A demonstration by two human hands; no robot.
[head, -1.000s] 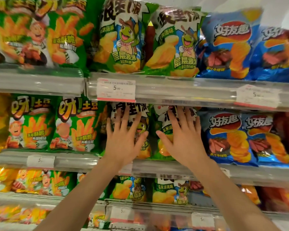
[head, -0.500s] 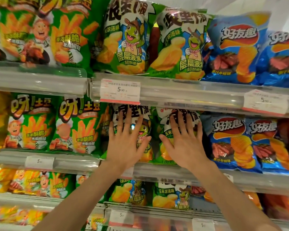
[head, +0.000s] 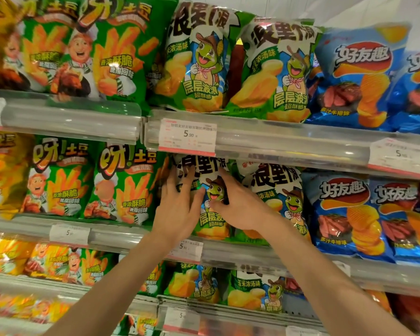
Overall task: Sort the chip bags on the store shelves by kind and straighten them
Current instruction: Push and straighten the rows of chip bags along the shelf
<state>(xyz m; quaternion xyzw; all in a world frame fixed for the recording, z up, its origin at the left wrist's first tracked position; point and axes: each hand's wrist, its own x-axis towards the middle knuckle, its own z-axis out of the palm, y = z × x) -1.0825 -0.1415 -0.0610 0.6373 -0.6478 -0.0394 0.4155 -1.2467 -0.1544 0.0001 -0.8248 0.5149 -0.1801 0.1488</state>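
Observation:
On the middle shelf a green-and-white turtle chip bag [head: 212,220] stands upright between my two hands. My left hand [head: 177,209] lies flat on its left half with straight, spread fingers. My right hand [head: 240,207] holds the bag's right edge: the thumb presses on the front and the fingers reach into the gap beside a second turtle bag [head: 283,190]. That neighbour stands just to the right, partly behind my right hand.
Green fries bags [head: 121,187] fill the shelf to the left, and blue ridged-chip bags [head: 344,214] fill it to the right. The shelf above holds the same three kinds. A clear price rail with a tag [head: 187,137] runs just above my fingers. More bags sit on the lower shelves.
Both hands have come closer together onto the left turtle bag. The right hand left the second bag and now holds the first bag's right edge. The camera has moved closer.

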